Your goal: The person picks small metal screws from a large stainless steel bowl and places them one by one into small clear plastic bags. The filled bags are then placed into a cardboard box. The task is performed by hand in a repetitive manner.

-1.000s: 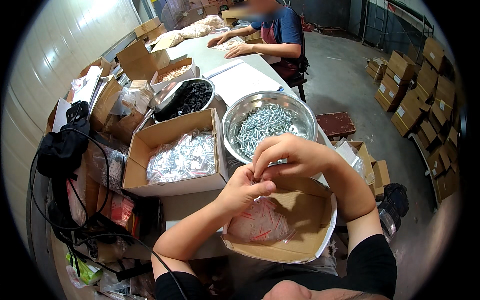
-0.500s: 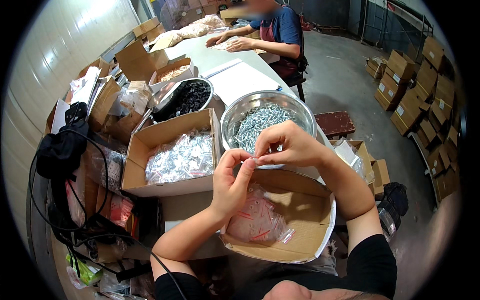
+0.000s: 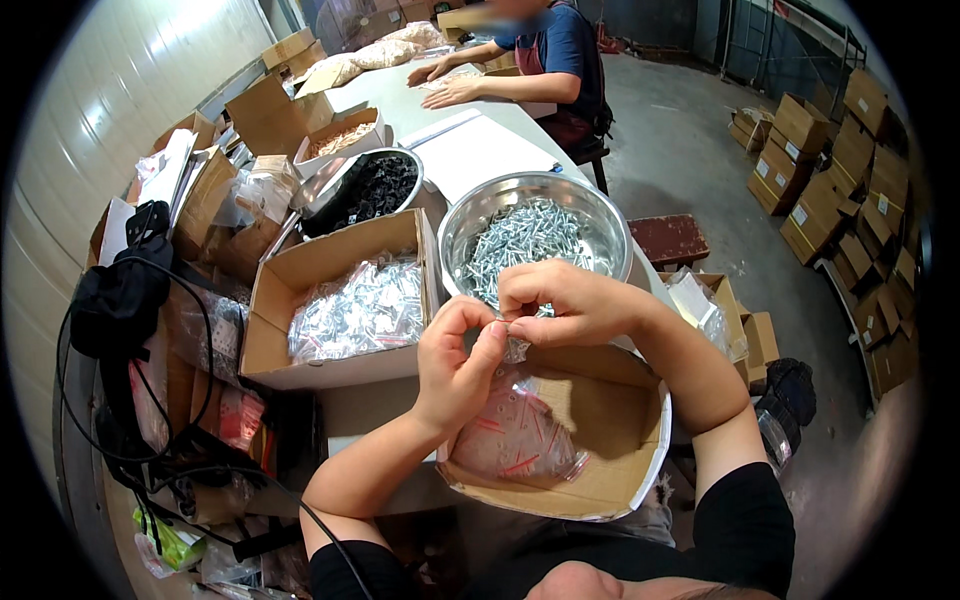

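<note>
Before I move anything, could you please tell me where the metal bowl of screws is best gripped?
Grip the bowl by its rim, probably from its right: the raised, curved lip is exposed there, while the cardboard box crowds its left and the right hand crosses in front of its near edge.
</note>
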